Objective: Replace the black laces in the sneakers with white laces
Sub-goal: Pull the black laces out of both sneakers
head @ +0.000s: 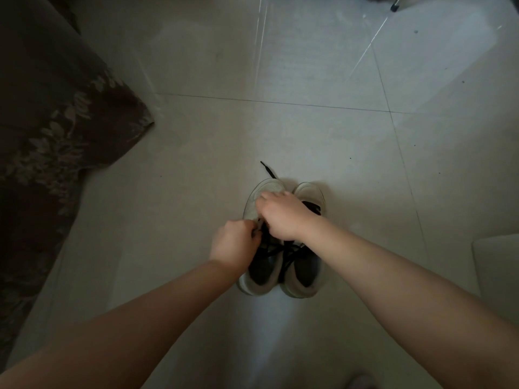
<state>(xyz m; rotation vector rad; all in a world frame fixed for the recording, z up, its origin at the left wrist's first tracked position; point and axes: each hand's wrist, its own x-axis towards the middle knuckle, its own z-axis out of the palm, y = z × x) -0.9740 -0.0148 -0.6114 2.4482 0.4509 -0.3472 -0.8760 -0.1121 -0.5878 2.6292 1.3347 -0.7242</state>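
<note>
Two pale grey sneakers stand side by side on the tiled floor, toes pointing away from me. My left hand pinches the black lace at the eyelets of the left sneaker. My right hand lies curled over the same shoe's tongue and toe, its fingertips hidden. A loose end of the black lace trails past the toe onto the floor. The right sneaker keeps its black lace, partly hidden under my right wrist. No white laces show.
A dark brown floral cloth hangs down along the left side. A pale flat object lies at the right edge. A dark metal leg stands at the far top right. The light floor tiles are glossy.
</note>
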